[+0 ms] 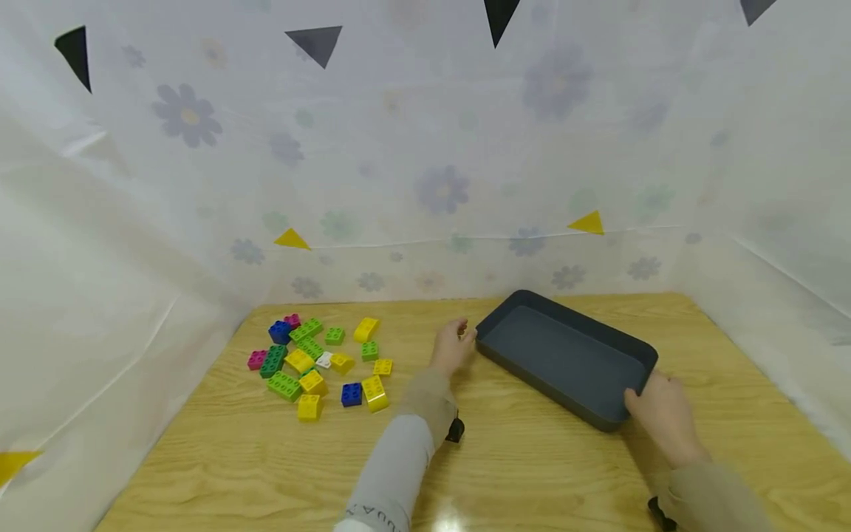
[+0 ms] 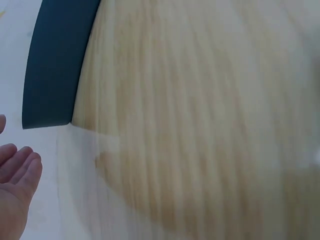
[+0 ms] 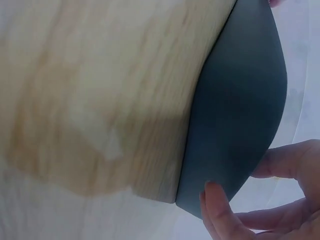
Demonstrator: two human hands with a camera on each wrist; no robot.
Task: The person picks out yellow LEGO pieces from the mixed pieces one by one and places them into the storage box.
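A dark grey rectangular tray point(image 1: 565, 362) lies at an angle on the right half of the table. At its right end my right hand point(image 1: 661, 414) grips the rim; in the right wrist view the fingers point(image 3: 217, 205) lie along the outer wall and the thumb reaches over the edge. Beside the tray's left corner is my left hand point(image 1: 454, 346), its fingers loosely bent. From the left wrist view, a small gap shows between that hand point(image 2: 17, 187) and the tray wall point(image 2: 55, 70), with nothing held.
Several toy building bricks point(image 1: 309, 345), in green, yellow, blue, pink and white, lie scattered on the left of the wooden table point(image 1: 532, 473). Pale flowered sheeting point(image 1: 399, 148) encloses the back and sides, with black and yellow triangles on it.
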